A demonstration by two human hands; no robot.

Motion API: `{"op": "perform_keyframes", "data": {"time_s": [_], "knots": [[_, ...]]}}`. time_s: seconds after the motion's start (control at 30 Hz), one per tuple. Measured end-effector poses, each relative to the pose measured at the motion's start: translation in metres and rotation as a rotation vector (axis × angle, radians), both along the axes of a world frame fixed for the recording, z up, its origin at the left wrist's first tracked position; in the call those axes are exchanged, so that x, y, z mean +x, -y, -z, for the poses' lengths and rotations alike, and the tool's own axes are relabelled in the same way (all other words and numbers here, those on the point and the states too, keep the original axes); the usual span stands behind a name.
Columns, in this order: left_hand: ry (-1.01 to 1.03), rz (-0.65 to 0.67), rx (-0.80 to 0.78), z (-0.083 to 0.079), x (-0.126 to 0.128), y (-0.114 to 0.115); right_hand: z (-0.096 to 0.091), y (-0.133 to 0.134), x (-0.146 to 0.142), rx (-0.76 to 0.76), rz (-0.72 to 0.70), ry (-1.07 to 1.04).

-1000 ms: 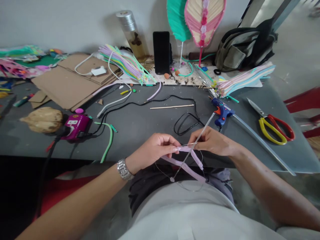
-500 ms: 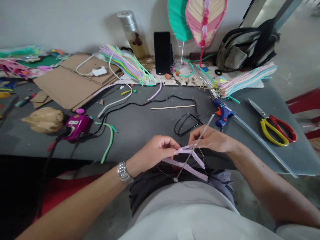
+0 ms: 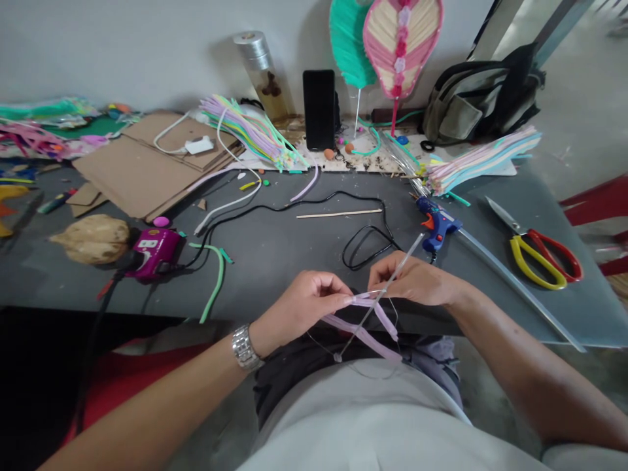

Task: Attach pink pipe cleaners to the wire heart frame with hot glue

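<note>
Over my lap, at the table's front edge, my left hand (image 3: 318,294) pinches a pale purple strip (image 3: 363,332) between thumb and fingers. Close beside it, my right hand (image 3: 409,278) is closed on a thin wire frame (image 3: 396,307) where a purple strip meets it. A straight grey rod (image 3: 360,324) runs diagonally across the frame, passing in front of my right fingers. The frame's thin wire loops down toward my shirt. Some of my right fingertips are hidden behind the rod and hand.
A blue glue gun (image 3: 441,226) and red-yellow scissors (image 3: 532,245) lie to the right. Bundles of coloured strips (image 3: 252,134), a phone (image 3: 318,111) and leaf-shaped fans (image 3: 402,49) stand at the back. A purple power box (image 3: 156,252) and black cord (image 3: 275,208) lie left.
The hands stay pinched close together on the strip and wire frame. The frame's lower end has shifted slightly left and down. The whole view has tilted a little.
</note>
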State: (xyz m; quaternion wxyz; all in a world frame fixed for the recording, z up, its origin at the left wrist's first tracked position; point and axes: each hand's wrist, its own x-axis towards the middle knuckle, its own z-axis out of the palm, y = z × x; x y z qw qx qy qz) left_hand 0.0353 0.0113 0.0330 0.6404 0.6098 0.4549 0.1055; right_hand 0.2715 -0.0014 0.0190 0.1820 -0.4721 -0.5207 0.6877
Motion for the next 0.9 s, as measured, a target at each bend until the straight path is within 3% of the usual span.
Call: {"op": "perform_keyframes", "data": {"time_s": [0.47,0.77,0.9], "knots": [[-0.004,-0.033,-0.001,-0.001,0.001,0.003,0.001,-0.004,0.003,0.120,-0.077,0.061],[0.009,-0.047,-0.016,-0.002,0.001,0.004,-0.019,0.001,0.004,0.243,0.003,0.118],[0.015,-0.059,-0.008,-0.002,0.001,0.005,-0.018,0.003,0.005,0.264,-0.003,0.106]]}}
